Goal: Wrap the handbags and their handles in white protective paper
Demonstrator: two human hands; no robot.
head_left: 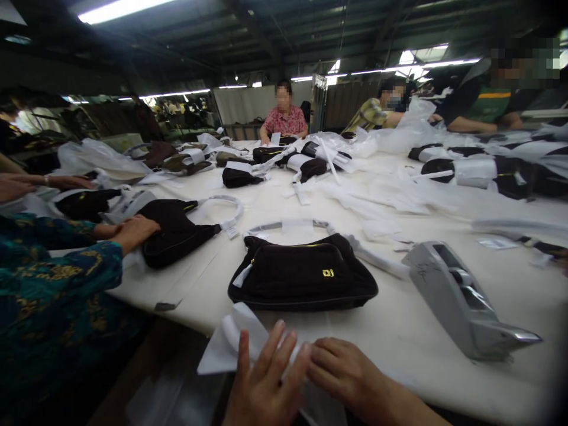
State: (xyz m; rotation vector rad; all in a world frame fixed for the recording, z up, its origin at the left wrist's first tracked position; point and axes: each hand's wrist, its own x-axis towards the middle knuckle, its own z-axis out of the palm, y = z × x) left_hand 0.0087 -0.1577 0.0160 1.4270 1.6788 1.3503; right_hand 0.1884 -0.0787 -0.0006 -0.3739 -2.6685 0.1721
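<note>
My left hand (261, 384) lies at the near edge of the white table (399, 325), its fingers stretched out over a sheet of white wrapping paper (226, 346). My right hand (341, 370) is beside it, fingers curled and pressed on the same paper. Just beyond both hands a black handbag (302, 275) with a small gold logo lies flat, its strap wrapped in white paper.
A grey tape dispenser (461, 302) stands right of the bag. A person in a teal patterned sleeve (57, 278) at the left holds another black bag (173, 231). More bags and white paper (355, 189) cover the far table, where several people sit.
</note>
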